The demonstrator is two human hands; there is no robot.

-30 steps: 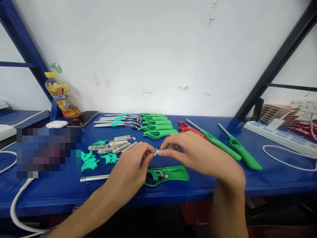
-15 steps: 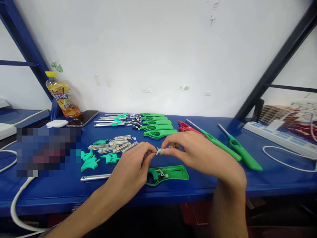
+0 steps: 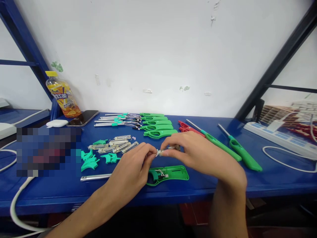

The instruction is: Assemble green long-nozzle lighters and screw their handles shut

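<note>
We've got both hands busy mid-frame: our left hand [image 3: 131, 162] has thumb and forefinger pinched on a tiny white fitting [image 3: 157, 152], and our right hand [image 3: 194, 149] is clamped on a slim clear plastic cartridge [image 3: 174, 147]. Both bits sit at the centre of the picture, over the blue table [image 3: 215, 185], just above the green plastic half-shell [image 3: 177, 173]; our fingertips hide the joint, so we can't tell how well they're mated. For working that end, we'd say grip the cartridge close to its tip, line the pieces up straight, and use small, gentle nudges, since sideways bending could probably snap something that thin. As for writing, the yellow-capped clear plastic drink bottle [image 3: 63, 94] at upper left shows 红茶 on its orange-yellow label, but the smaller lettering's too blurry. The silver metal tube [image 3: 96, 177] at lower left has dark marks we can't make out.
</note>
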